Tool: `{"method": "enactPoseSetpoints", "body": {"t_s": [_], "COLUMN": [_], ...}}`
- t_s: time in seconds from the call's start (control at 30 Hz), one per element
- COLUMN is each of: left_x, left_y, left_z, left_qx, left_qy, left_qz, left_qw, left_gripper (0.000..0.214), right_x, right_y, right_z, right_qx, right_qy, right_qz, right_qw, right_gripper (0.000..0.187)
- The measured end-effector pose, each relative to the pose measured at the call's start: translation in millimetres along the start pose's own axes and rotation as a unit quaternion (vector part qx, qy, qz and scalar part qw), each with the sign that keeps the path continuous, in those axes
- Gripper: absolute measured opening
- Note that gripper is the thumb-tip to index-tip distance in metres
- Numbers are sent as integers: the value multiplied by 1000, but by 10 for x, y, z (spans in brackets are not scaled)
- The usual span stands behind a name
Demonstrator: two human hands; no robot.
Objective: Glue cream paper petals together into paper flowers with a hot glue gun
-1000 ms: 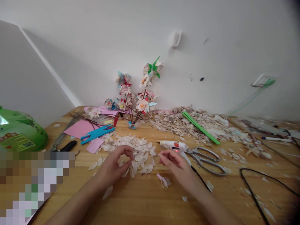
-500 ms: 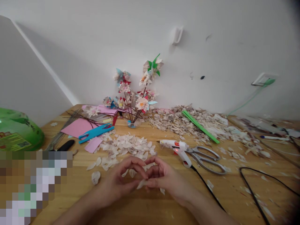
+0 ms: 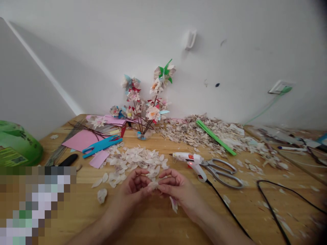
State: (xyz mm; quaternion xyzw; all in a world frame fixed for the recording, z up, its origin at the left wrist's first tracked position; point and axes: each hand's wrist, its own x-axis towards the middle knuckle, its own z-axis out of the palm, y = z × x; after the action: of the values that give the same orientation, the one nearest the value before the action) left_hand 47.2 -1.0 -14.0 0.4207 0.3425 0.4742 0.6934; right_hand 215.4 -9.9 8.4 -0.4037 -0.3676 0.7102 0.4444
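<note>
My left hand (image 3: pixel 135 187) and my right hand (image 3: pixel 175 187) meet low in the middle of the view. Between their thumbs and fingertips they pinch one small whitish petal (image 3: pixel 153 185). Below the right fingers a white and pinkish petal piece (image 3: pixel 174 205) pokes out; how it is held is hidden. Just beyond the hands lies a spread of loose pale petals (image 3: pixel 138 158). A single petal (image 3: pixel 102 196) rests on the table left of my left hand. To the right of the petals lies a white glue gun (image 3: pixel 192 162) with a red light showing.
Grey-handled scissors (image 3: pixel 227 170) touch the glue gun. Handmade flowers (image 3: pixel 153 113) on brown stems stand in a small clear cup (image 3: pixel 141 136). Behind are a heap of petals (image 3: pixel 189 129) and green strips (image 3: pixel 216 137). A green bottle (image 3: pixel 20 144) stands left; black cable (image 3: pixel 270 200) crosses the right.
My left fingertips have closed in on the petal, which now lies pinched between both hands. The pinkish piece under the right hand shows more. The whole view has shifted slightly.
</note>
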Motion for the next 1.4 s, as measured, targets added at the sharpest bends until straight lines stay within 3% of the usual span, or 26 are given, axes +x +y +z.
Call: {"method": "enactPoseSetpoints", "body": {"t_s": [0.2,0.27,0.3,0.43,0.53,0.6,0.73,0.87,0.93,1.0,1.07,1.17,1.3,1.4], "left_x": [-28,-32,-33,-39,-54,-63,-45,-8,-5,-12,-20,-27,-31,-32], "left_y": [64,89,100,130,144,149,115,57,57,78,103,125,128,140], "left_z": [18,30,37,55,65,66,37,-4,-4,8,24,38,40,43], "left_qx": [-44,-58,-64,-85,-98,-105,-118,-129,-128,-124,-118,-105,-86,-81], "left_qy": [40,64,76,87,80,79,84,94,93,92,92,94,110,121], "left_qz": [-55,-69,-73,-75,-79,-84,-89,-85,-86,-85,-81,-68,-71,-80], "left_qw": [997,994,992,990,989,988,985,984,984,984,985,988,988,986], "left_gripper": [47,50,51,51,50,48,50,56,55,54,53,52,51,54], "right_x": [-35,-92,-126,-268,-356,-398,-413,-278,-156,-22,102,220,197,58], "right_y": [-137,-252,-311,-485,-557,-605,-708,-680,-604,-518,-447,-390,-385,-383], "right_z": [-97,-211,-283,-597,-786,-893,-1106,-1263,-1287,-1275,-1239,-1162,-978,-768], "right_qx": [-137,-214,-251,-415,-502,-523,-485,-499,-508,-508,-506,-510,-484,-424], "right_qy": [-32,-18,-15,-19,-18,2,47,152,188,164,143,157,159,160], "right_qz": [-45,-70,-87,-94,-76,-63,-22,-87,-130,-130,-112,-110,-144,-186], "right_qw": [989,974,964,905,862,850,873,849,830,836,843,838,848,872], "right_gripper": [34,18,7,17,14,13,18,25,38,44,41,35,35,38]}}
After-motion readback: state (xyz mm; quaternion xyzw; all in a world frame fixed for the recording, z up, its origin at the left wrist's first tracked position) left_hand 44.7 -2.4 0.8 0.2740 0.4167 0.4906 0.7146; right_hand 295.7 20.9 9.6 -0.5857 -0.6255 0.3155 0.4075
